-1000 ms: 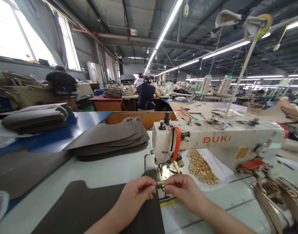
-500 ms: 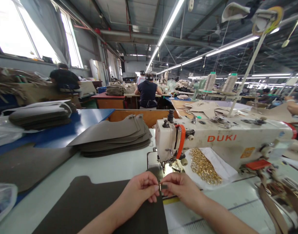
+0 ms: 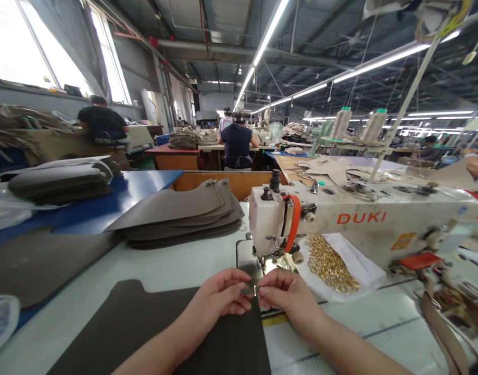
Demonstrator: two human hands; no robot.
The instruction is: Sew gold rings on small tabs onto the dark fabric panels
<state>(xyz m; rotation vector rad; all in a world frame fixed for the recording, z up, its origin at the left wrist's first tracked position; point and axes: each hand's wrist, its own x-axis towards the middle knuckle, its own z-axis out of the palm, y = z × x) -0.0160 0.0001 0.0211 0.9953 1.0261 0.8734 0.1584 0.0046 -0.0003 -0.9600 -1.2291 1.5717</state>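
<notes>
Close to the needle end of the sewing machine, my two hands meet fingertip to fingertip. Between them shines a small metal ring. My left hand has its fingers curled in a pinch at a short dark strap, which lies against the ring. The thumb and forefinger of my right hand pinch at the ring's other side, and fingers partly hide the contact. Under my left hand and forearm lies a large dark grey flat panel with its right edge below the ring.
A pile of gold rings lies on white cloth under the machine arm. Behind my left hand sits a stack of dark panels. Straps hang at the right. A person sits ahead with their back to me.
The dark strap end showed beside my right fingers; now a strap piece shows at my left fingertips. My left fingers have loosened slightly, and both hands are slightly higher in view.
</notes>
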